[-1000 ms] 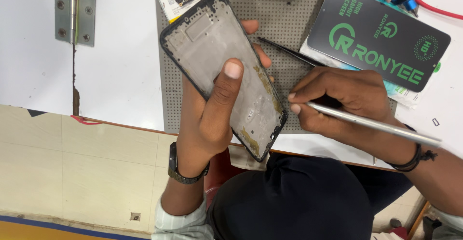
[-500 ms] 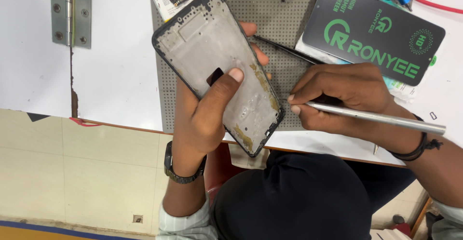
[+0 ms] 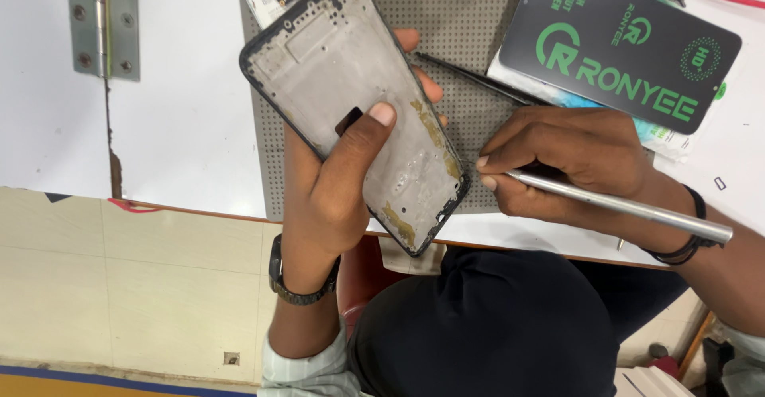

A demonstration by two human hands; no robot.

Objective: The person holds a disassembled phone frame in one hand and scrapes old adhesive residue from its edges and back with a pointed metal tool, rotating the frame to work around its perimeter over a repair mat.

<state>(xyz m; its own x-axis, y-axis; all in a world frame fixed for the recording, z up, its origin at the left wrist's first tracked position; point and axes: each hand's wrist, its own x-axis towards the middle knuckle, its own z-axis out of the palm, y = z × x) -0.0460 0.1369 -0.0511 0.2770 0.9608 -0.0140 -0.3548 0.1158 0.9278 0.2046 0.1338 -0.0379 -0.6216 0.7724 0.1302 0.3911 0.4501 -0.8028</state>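
Since a moment ago the left hand [image 3: 327, 198] has tilted the bare phone frame [image 3: 358, 102], gripped above the perforated mat [image 3: 470, 110], closer to the right hand [image 3: 566, 162], whose grip pinches a metal tool [image 3: 621, 204] near the frame's lower edge, suggesting work there.

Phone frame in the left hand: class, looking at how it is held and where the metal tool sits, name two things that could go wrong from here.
1. The left hand holds the phone frame tilted in the air, partly past the edge of the table; a loose grip could drop it.
2. The right hand brings the metal tool to the frame's side edge, close to the left fingers; a slip might jab them or scratch the frame.
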